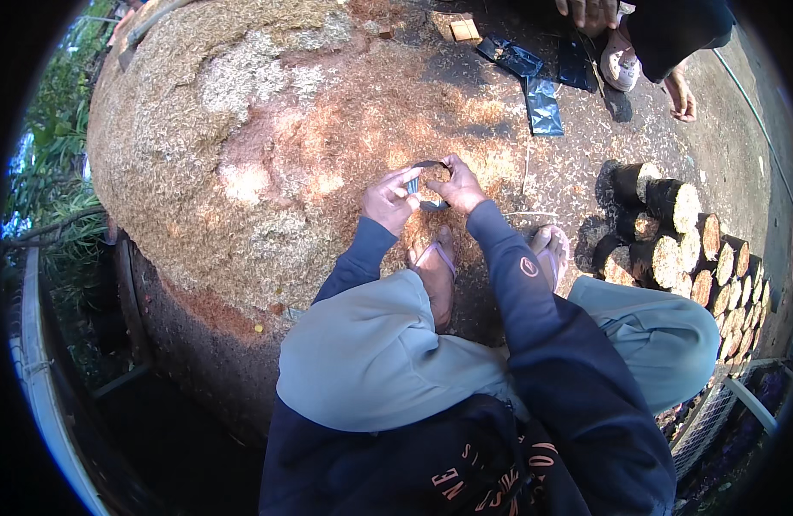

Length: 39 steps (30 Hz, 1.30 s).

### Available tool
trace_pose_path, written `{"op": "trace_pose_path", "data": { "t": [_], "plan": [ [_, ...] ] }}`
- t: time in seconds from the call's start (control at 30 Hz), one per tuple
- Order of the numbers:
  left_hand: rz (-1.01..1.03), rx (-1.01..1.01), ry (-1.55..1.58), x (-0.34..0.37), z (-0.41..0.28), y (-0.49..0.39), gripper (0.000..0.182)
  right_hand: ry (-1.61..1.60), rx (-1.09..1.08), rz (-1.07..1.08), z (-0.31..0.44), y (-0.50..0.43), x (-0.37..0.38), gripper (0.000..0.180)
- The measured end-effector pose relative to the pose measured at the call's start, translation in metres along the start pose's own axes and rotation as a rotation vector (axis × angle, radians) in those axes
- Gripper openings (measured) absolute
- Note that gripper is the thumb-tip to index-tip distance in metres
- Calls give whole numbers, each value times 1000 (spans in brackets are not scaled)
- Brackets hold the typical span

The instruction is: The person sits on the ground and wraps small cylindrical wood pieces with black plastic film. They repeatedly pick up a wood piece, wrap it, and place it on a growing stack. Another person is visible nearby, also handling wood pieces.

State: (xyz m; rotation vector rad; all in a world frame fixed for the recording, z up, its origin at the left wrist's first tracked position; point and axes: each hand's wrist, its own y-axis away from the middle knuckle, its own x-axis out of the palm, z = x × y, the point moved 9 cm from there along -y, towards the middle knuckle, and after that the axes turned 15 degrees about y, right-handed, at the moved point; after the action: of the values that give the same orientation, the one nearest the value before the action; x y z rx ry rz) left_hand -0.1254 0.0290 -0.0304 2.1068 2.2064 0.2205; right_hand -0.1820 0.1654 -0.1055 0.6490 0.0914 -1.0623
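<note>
Between both hands, a black plastic bag (431, 164) is held with its mouth spread into a rough ring, and sawdust shows through or behind it. My left hand (391, 198) pinches the bag's left edge between thumb and fingers. The right edge is gripped by my right hand (462, 188), its thumb bent toward the opening. Both hands are above my sandalled feet, in front of a large heap of sawdust (293, 135). How far the bag hangs below its rim cannot be made out.
Flat black plastic bags (543, 106) lie on the ground ahead. Filled black bags (664, 261) with sawdust-coloured ends are stacked at right. Another person's hand (680, 97) and shoe (622, 64) are at upper right. A long-handled tool (145, 27) rests on the heap.
</note>
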Motion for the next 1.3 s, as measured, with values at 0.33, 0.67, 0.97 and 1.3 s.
{"op": "trace_pose_path", "data": {
  "t": [0.33, 0.67, 0.97, 1.3],
  "plan": [
    [-72, 71, -23, -9, 11, 1, 49, -179, -11, 60, -2, -9, -8, 36],
    [-234, 27, -214, -32, 26, 2, 45, 0, -32, -44, -1, -14, -17, 28],
    [-226, 88, -509, -24, 19, 4, 43, -320, 50, 122, 3, -9, -16, 21],
    [-326, 13, -374, -38, 26, 18, 43, 546, 154, -332, -86, 1, -26, 61]
  ]
}}
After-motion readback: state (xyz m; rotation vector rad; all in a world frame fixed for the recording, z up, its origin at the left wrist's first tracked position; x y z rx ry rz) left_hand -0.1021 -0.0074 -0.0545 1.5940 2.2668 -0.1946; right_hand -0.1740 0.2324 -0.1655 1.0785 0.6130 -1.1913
